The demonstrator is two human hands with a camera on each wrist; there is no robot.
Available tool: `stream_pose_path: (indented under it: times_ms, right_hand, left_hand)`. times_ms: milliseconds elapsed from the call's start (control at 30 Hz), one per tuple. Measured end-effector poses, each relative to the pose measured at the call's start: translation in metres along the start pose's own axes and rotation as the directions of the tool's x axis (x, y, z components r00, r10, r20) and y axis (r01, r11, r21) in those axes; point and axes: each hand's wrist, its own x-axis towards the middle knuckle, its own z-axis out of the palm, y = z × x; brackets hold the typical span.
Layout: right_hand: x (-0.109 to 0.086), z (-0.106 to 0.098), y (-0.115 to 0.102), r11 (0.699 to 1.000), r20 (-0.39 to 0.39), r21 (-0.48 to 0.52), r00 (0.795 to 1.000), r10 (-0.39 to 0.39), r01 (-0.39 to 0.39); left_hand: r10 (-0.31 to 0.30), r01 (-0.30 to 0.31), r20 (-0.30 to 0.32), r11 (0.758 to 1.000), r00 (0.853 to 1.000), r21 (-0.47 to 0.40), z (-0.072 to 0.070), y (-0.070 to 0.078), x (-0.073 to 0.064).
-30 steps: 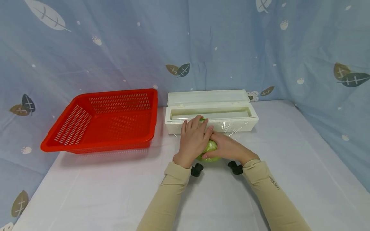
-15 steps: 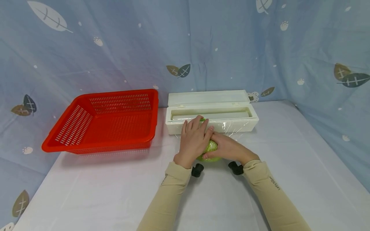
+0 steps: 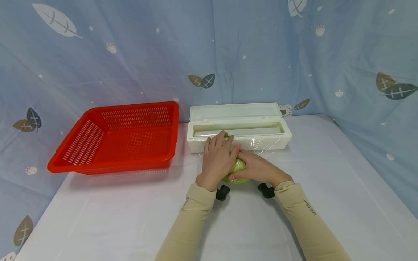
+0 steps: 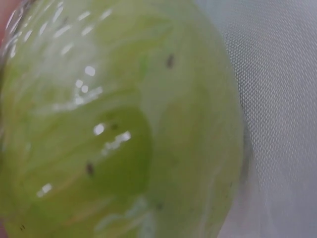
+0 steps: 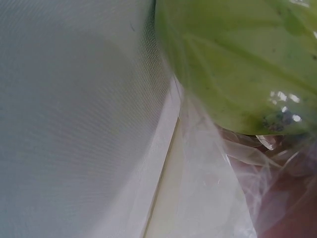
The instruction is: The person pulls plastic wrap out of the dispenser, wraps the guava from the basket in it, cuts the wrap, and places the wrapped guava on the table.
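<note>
A green fruit point(image 3: 237, 165) wrapped in clear cling film lies on the table, mostly covered by both hands; its exact kind is unclear. My left hand point(image 3: 218, 159) holds it from the left and above, fingers spread over its far part. My right hand point(image 3: 259, 166) grips its right side, thumb at the near end, and its fingertips meet the left hand. In the left wrist view the fruit point(image 4: 148, 129) shows glossy, specked skin under film. Loose, creased film point(image 5: 213, 163) hangs from it in the right wrist view. Just behind stands an open white cling film dispenser point(image 3: 196, 145).
A red perforated plastic basket point(image 3: 124, 168) stands at the back left. The dispenser's lid point(image 3: 235, 111) leans back near the blue patterned curtain point(image 3: 261, 47). White cloth covers the table point(image 3: 124, 217). Black camera mounts point(image 3: 222, 193) sit below both wrists.
</note>
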Motion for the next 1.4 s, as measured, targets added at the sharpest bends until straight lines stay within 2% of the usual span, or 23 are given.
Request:
stream_pose_path:
  times_ms: [300, 533, 767, 933, 1400]
  right_hand:
    - [0.001, -0.002, -0.002, 1.0, -0.004, 0.018, 1.0, -0.016, 0.016]
    - [0.002, -0.002, -0.003, 1.0, -0.002, -0.009, 1.0, -0.023, 0.023]
    - [0.002, -0.002, -0.002, 0.999, -0.006, -0.033, 1.0, -0.021, 0.021]
    - [0.002, -0.002, -0.001, 1.0, 0.003, -0.029, 1.0, -0.007, 0.007]
    - [0.002, 0.0, -0.002, 1.0, 0.007, -0.023, 1.0, -0.006, 0.006]
  left_hand:
    - [-0.021, 0.021, -0.017, 1.0, 1.0, 0.018, 0.0, 0.001, 0.001]
    - [-0.01, 0.012, -0.043, 0.998, 0.999, 0.054, -0.001, -0.001, 0.002]
    - [-0.032, 0.031, 0.005, 0.996, 0.999, 0.084, -0.003, -0.005, 0.003]
    - [-0.053, 0.05, 0.033, 0.996, 0.998, 0.067, -0.005, -0.006, 0.002]
    - [-0.068, 0.067, 0.031, 0.997, 0.997, 0.031, -0.007, -0.012, 0.002]
